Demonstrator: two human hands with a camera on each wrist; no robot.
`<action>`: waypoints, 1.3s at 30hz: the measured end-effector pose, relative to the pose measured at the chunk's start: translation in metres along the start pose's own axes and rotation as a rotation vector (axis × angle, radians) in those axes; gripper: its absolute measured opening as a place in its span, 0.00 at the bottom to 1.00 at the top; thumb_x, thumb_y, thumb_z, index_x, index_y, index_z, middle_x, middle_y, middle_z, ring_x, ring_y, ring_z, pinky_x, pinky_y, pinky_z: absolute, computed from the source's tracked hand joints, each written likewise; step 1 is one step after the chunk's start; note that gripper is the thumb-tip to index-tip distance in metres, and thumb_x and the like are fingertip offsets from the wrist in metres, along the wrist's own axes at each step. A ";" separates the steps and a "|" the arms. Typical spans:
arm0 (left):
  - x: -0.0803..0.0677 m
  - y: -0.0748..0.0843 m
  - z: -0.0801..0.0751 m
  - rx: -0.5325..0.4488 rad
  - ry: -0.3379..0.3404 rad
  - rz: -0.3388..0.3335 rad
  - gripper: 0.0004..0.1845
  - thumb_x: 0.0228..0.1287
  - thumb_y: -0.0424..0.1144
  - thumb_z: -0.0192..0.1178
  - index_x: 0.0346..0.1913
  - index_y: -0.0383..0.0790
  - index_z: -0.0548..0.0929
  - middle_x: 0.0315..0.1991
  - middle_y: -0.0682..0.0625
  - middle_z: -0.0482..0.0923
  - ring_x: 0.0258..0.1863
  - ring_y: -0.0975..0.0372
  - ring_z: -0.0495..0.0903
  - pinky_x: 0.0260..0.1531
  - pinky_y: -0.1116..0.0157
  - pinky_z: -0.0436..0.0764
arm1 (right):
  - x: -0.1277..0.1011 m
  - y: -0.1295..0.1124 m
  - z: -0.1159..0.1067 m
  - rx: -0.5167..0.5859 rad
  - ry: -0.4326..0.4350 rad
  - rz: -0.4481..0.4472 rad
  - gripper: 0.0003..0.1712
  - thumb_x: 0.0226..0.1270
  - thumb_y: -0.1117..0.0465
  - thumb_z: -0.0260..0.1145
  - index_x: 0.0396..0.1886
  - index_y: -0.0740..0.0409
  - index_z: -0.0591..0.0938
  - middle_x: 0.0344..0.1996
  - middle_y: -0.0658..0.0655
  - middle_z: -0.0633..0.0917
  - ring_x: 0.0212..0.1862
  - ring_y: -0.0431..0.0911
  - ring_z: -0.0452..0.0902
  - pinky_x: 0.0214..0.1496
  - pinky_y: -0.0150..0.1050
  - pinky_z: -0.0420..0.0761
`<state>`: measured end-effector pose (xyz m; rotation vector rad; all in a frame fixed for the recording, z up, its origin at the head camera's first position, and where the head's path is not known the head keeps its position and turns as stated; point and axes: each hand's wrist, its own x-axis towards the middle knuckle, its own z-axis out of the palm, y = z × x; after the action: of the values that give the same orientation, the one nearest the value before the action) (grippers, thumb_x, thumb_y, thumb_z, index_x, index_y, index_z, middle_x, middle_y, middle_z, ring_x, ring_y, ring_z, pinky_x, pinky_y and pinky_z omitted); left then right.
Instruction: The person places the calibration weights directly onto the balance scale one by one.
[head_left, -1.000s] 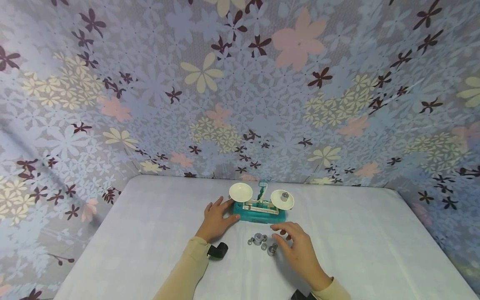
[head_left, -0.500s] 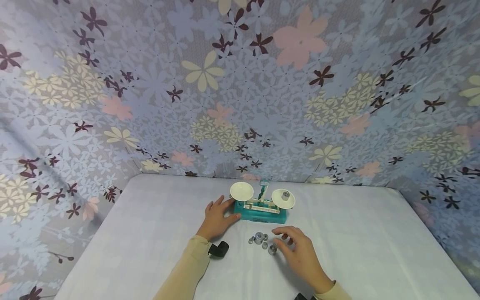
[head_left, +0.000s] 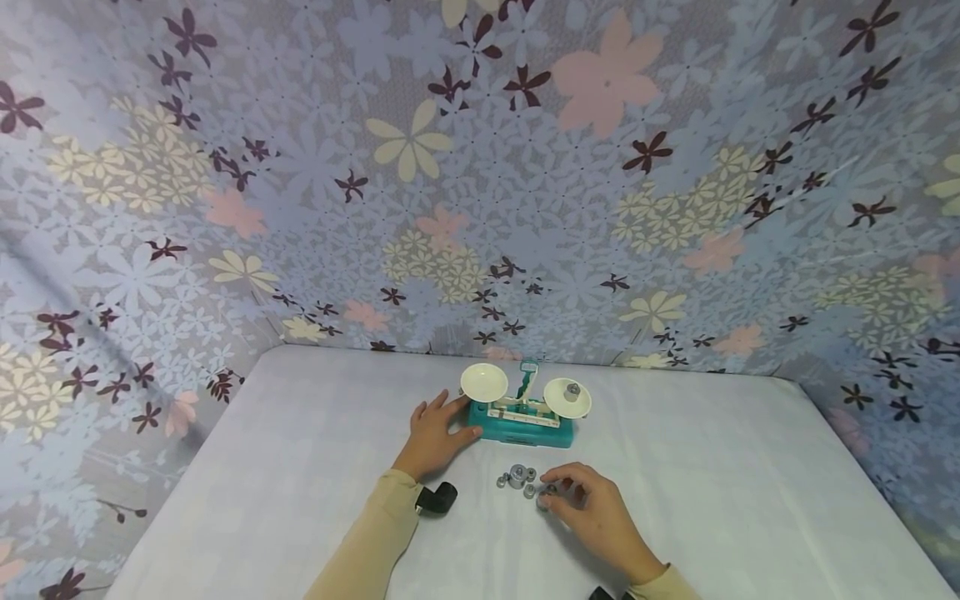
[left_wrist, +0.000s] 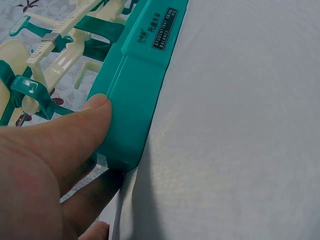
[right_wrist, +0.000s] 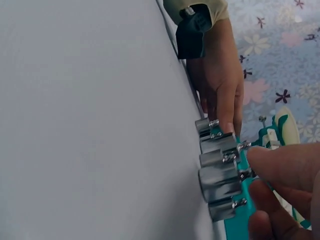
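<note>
A green and cream tray balance stands at the back of the table. A metal weight sits on its right pan; the left pan is bare. My left hand holds the left end of the base, the thumb lying on the green top in the left wrist view. My right hand has thumb and index finger on either side of a knobbed weight, a gap still showing between them in the head view. Several other weights stand to its left, including a large one.
A white cloth covers the table. Flower-patterned fabric rises behind and at both sides. Black wrist devices sit by the sleeves. The weights stand in front of the balance, between the two hands.
My right hand has moved slightly down and left, its thumb and index finger coming around the near weight. The left hand stays on the balance, and the weights have not moved.
</note>
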<state>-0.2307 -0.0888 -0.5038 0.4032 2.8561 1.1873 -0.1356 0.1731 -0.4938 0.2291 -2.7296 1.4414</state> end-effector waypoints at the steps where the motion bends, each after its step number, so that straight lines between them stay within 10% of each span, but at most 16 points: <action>1: 0.000 0.000 0.000 0.002 0.000 0.001 0.34 0.68 0.51 0.64 0.72 0.38 0.72 0.71 0.40 0.69 0.76 0.44 0.55 0.74 0.40 0.44 | 0.000 0.001 0.000 -0.002 -0.002 0.003 0.14 0.54 0.64 0.79 0.39 0.45 0.87 0.34 0.43 0.83 0.37 0.40 0.75 0.39 0.34 0.75; 39: 0.002 -0.005 0.002 0.004 0.005 0.013 0.34 0.68 0.51 0.64 0.72 0.39 0.72 0.71 0.39 0.69 0.76 0.43 0.56 0.73 0.39 0.45 | 0.005 0.030 0.001 0.083 -0.067 -0.224 0.07 0.58 0.58 0.78 0.35 0.40 0.89 0.38 0.38 0.86 0.45 0.38 0.81 0.48 0.33 0.81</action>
<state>-0.2331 -0.0902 -0.5081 0.4201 2.8647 1.1868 -0.1451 0.1885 -0.5186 0.5768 -2.5949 1.5092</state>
